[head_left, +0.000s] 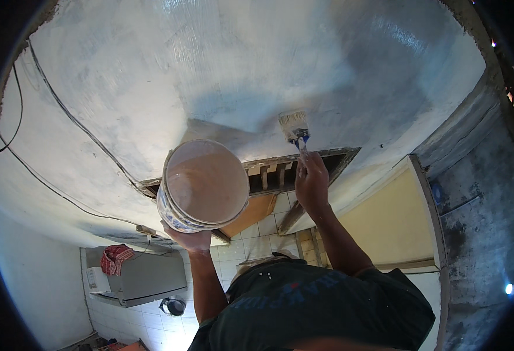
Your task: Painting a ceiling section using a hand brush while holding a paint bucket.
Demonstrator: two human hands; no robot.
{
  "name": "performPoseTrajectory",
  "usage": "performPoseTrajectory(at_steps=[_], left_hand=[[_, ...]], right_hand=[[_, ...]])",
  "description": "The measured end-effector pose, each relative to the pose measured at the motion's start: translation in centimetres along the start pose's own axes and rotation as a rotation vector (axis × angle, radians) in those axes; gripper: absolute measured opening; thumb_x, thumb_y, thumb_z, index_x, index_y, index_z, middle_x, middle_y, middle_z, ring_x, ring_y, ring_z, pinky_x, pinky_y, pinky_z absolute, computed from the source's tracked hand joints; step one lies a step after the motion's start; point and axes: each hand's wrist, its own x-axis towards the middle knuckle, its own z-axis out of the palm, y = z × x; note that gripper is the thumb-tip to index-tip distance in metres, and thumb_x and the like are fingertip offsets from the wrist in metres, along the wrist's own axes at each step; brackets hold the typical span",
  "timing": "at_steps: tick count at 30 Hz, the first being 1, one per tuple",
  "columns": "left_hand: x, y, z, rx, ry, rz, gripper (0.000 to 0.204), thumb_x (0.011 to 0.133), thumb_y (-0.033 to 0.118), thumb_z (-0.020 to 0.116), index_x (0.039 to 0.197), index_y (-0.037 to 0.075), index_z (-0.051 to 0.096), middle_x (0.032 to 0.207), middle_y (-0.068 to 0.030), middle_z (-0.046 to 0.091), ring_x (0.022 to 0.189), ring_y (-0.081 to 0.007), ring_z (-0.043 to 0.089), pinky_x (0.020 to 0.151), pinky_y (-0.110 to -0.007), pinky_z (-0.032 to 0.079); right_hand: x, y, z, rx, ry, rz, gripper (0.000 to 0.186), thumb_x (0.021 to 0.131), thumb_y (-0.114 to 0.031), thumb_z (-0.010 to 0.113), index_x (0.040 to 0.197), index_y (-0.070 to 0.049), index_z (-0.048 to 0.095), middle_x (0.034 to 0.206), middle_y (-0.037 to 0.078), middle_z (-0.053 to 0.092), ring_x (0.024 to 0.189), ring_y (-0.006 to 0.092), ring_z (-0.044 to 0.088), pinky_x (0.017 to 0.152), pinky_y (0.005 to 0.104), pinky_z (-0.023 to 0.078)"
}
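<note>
My left hand [188, 238] is closed under and around the base of a white plastic bucket [204, 182], which tilts so that pale, pinkish-white paint shows inside. Most of its fingers are hidden by the bucket. Raised to the right of it, my right hand [312, 181] grips the blue handle of a wide paintbrush [295, 127]. The brush's pale, paint-caked bristles point up against the wall [239, 70], whose surface is patchy white and bluish grey with wet-looking streaks. Whether the bristle tips touch the wall I cannot tell.
Below the brush is a wood-framed vent opening [271, 174] with slats. Black cables [73, 117] run down the left wall. A grey refrigerator [152, 278] with a red cloth [115, 258] stands lower left, near a dark pot [172, 306] on the tiled floor. A yellow panel [385, 216] is at right.
</note>
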Motion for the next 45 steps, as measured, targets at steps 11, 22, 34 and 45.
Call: performPoseTrajectory(at_steps=[11,22,34,45], left_hand=[[0.7,-0.8,-0.8,0.206,0.048,0.026,0.071,0.099,0.060,0.032,0.154,0.015,0.032,0.156,-0.0116,0.034,0.144,-0.0324,0.034,0.117,-0.054,0.033],[0.7,-1.0,0.6,0.057,0.022,-0.044,0.070,0.101,0.058,0.027,0.153,0.011,0.033,0.156,-0.0119,0.034,0.143,-0.0307,0.036,0.116,-0.053,0.033],[-1.3,-0.4,7.4,0.489,0.236,0.026,0.075,0.096,0.061,0.038,0.154,0.015,0.030,0.156,-0.0134,0.033,0.143,-0.0346,0.035,0.114,-0.058,0.036],[1.2,-0.6,-0.6,0.624,-0.119,0.246,0.077,0.095,0.062,0.041,0.154,0.015,0.028,0.156,-0.0136,0.033,0.142,-0.0342,0.036,0.114,-0.058,0.036]], right_hand=[[1.4,2.7,-2.3,-0.152,-0.281,0.233,0.037,0.092,-0.011,0.054,0.126,0.003,0.063,0.113,0.029,0.066,0.112,0.0435,0.061,0.100,0.0486,0.048],[4.7,-4.3,-2.7,-0.270,0.046,0.077,0.033,0.090,-0.003,0.057,0.123,0.004,0.062,0.098,0.022,0.064,0.089,0.0418,0.065,0.082,0.0493,0.053],[2.8,-1.2,-2.1,-0.184,-0.199,0.179,0.038,0.092,-0.009,0.055,0.128,0.000,0.062,0.103,0.028,0.068,0.100,0.0427,0.066,0.090,0.0488,0.052],[4.1,-5.6,-2.7,-0.187,0.161,-0.025,0.043,0.092,-0.002,0.056,0.134,0.000,0.055,0.092,0.019,0.058,0.086,0.0407,0.068,0.078,0.0496,0.055]])
